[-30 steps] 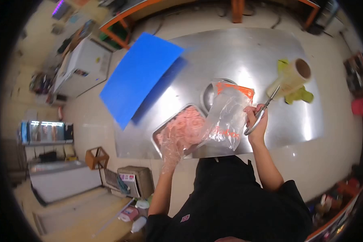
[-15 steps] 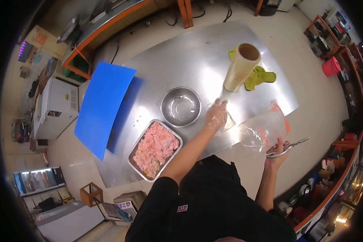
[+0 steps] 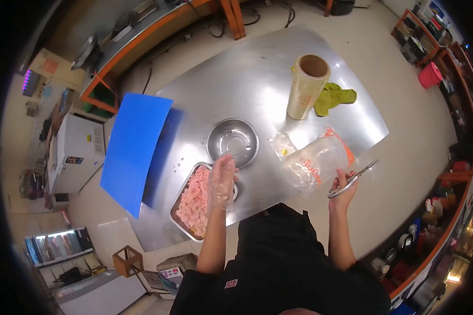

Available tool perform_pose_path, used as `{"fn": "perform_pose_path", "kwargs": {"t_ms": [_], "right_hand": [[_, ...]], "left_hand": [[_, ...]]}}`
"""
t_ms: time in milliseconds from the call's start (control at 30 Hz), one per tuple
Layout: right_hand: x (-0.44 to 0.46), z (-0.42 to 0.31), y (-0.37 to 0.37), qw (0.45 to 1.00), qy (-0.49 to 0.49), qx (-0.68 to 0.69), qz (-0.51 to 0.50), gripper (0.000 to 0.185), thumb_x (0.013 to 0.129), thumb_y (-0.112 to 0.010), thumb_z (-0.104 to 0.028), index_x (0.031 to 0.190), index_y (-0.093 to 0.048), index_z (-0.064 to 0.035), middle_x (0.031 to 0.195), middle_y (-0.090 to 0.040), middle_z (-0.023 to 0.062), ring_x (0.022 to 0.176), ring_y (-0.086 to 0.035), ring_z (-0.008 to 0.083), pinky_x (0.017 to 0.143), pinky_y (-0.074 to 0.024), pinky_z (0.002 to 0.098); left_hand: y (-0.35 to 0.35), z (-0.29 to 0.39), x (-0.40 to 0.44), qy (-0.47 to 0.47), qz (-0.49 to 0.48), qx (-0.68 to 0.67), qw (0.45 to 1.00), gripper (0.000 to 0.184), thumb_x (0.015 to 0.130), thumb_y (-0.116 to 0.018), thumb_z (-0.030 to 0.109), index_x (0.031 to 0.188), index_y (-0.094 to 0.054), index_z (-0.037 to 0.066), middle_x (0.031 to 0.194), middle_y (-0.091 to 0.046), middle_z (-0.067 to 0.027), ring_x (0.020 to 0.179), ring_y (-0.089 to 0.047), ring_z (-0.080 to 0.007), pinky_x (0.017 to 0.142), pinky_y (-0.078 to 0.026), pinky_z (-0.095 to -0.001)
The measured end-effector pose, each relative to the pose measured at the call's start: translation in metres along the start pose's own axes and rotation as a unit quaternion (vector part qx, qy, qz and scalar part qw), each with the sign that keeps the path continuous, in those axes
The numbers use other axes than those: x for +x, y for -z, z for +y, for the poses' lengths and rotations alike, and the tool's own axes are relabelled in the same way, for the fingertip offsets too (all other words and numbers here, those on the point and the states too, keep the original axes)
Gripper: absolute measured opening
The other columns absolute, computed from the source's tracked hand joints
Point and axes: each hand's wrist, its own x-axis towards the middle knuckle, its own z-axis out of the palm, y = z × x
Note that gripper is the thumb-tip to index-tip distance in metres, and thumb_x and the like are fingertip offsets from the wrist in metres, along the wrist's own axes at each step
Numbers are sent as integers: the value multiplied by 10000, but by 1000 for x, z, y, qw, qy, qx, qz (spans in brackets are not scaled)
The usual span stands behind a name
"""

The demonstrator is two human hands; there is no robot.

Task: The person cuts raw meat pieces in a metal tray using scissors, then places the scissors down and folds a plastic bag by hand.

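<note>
My left hand (image 3: 222,181), in a clear plastic glove, is raised over the right side of a metal tray (image 3: 180,227) of pale pink raw meat (image 3: 193,202). Its fingers stretch upward and I see nothing in them. Just beyond the fingertips is a steel bowl (image 3: 233,140). My bare right hand (image 3: 342,193) grips metal scissors (image 3: 363,169), blades pointing outward to the right. Beside that hand a clear plastic bag with orange print (image 3: 323,157) spreads over the table edge; whether the fingers also touch it I cannot tell. A small clear packet (image 3: 283,147) lies at the bag's left end.
On the steel table (image 3: 194,86) a large roll of plastic wrap (image 3: 305,92) stands upright next to a green cloth (image 3: 335,98). A blue board (image 3: 136,147) rises at the table's left side. Loaded shelves (image 3: 431,231) run along the right, with a pink bucket (image 3: 430,75) farther back.
My left hand has moved left from the small packet to above the meat tray, leaving the packet uncovered. The bag and my right hand with the scissors have shifted left.
</note>
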Motion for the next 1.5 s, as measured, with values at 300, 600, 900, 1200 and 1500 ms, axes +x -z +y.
{"fn": "perform_pose_path", "kwargs": {"t_ms": [300, 600, 900, 1200, 1500], "right_hand": [[31, 10, -43, 999, -38, -6, -26, 399, 866, -763, -71, 996, -402, -178, 819, -600, 10, 648, -557, 92, 446, -352, 195], [26, 46, -47, 997, -60, -8, -50, 340, 900, -714, -63, 999, -407, -170, 965, -682, 73, 658, -576, 105, 480, -377, 207], [99, 71, -1, 970, 117, -204, -57, 371, 943, -717, -220, 1209, -558, -16, 860, -660, 71, 741, -647, 148, 619, -526, 273], [201, 44, 41, 752, 265, -603, -32, 533, 842, -773, -282, 1236, -625, 46, 1011, -716, 230, 894, -699, 376, 823, -545, 419], [-56, -2, -63, 768, 220, -341, -495, 494, 755, -865, -163, 1172, -632, -36, 1091, -629, 98, 940, -609, 175, 812, -512, 318]], "left_hand": [[-32, -3, -15, 16, -181, -119, 976, 385, 1030, -585, 307, 1269, -605, 5, 1152, -672, -97, 984, -638, -134, 846, -520, -286], [-55, -2, -29, 10, -236, -70, 969, 426, 1037, -565, 252, 1385, -548, 6, 1226, -670, -111, 1056, -642, -157, 852, -545, -296], [-16, -22, -41, 75, -89, -287, 951, 448, 1020, -597, 294, 1401, -522, 71, 1226, -603, -109, 1063, -604, -206, 915, -513, -379], [-16, -22, -38, 111, 17, -562, 820, 527, 1003, -605, 229, 1482, -412, 126, 1365, -502, -118, 1247, -489, -263, 1073, -401, -445], [-77, 1, -8, -50, 198, -225, 953, 685, 998, -617, 230, 1550, -220, 143, 1443, -432, -176, 1308, -452, -265, 1094, -375, -383]]}}
